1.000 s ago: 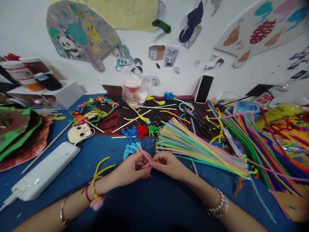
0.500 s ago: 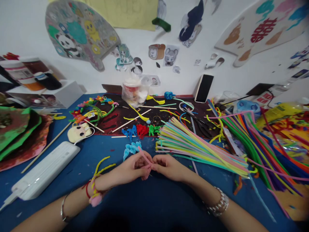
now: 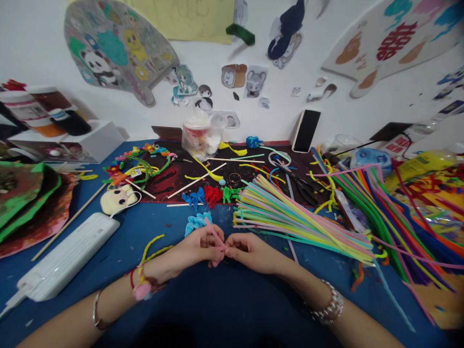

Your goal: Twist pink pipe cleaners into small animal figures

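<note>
Both my hands meet over the near middle of the blue table. A pink pipe cleaner point(image 3: 216, 234) is pinched between the thumb and fingers of my left hand point(image 3: 203, 245), one end sticking up past the fingers. My right hand point(image 3: 251, 249) pinches the same pink piece where the fingertips come together; the rest of it is hidden there. Just behind my left hand lies a clump of twisted light-blue pipe cleaner point(image 3: 198, 220). Farther back are twisted pieces in dark blue point(image 3: 193, 197), red point(image 3: 213, 195) and green point(image 3: 230, 194).
Right of my hands lies a bundle of pastel pipe cleaners point(image 3: 297, 217), with darker bundles point(image 3: 377, 217) beyond. Pliers point(image 3: 304, 187) rest on the dark mat point(image 3: 166, 180). A white power strip point(image 3: 68, 258) and plush pouch point(image 3: 118, 198) are at left. A phone point(image 3: 306, 131) leans on the wall.
Both hands have shifted very slightly left, and my left wrist has turned a little. The pink pipe cleaner stays pinched between them. The camera view has moved a touch.
</note>
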### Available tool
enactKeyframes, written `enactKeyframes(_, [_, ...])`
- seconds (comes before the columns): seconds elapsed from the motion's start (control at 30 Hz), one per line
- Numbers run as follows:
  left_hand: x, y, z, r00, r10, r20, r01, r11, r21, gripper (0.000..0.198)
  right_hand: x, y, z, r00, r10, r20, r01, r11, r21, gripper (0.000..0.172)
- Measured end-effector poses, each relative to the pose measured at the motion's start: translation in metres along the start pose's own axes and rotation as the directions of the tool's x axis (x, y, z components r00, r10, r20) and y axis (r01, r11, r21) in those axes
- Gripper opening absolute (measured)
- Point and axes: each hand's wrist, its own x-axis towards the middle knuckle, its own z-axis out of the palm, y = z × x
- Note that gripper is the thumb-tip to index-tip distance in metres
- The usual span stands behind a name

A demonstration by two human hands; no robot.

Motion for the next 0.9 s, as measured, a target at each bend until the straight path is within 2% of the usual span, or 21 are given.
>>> enactKeyframes(0.13, [0.0000, 0.0021, -0.0024, 0.999, 0.002, 0.052, 0.001, 0.999, -0.052, 0.027, -0.0009, -0.0031, 0.0005, 1.000, 0.001, -0.009, -0.001, 0.999, 0.048, 0.034])
enactKeyframes(0.3, [0.0027, -0.0012, -0.0027, 0.999, 0.038, -0.014, -0.038, 0.999, -0.008, 0.030, -0.0001, -0.0031, -0.0008, 0.999, 0.003, -0.036, 0.002, 0.994, 0.112, 0.030])
enactKeyframes(0.5, [0.0058, -0.0034, -0.0027, 0.995, 0.055, -0.086, -0.054, 0.998, 0.011, 0.038, 0.0014, -0.0012, -0.0016, 0.996, 0.009, -0.084, -0.004, 0.999, 0.054, 0.027])
enactKeyframes(0.7, [0.0041, -0.0011, 0.0000, 0.995, 0.027, -0.101, -0.025, 0.999, 0.021, 0.036, 0.0010, -0.0018, -0.0011, 0.996, 0.047, -0.074, -0.046, 0.999, 0.015, 0.026])
enactKeyframes(0.9, [0.0049, -0.0013, 0.0002, 0.994, 0.021, -0.103, -0.023, 1.000, -0.016, 0.037, 0.0013, -0.0001, 0.0006, 0.998, 0.049, -0.050, -0.044, 0.995, 0.086, 0.032])
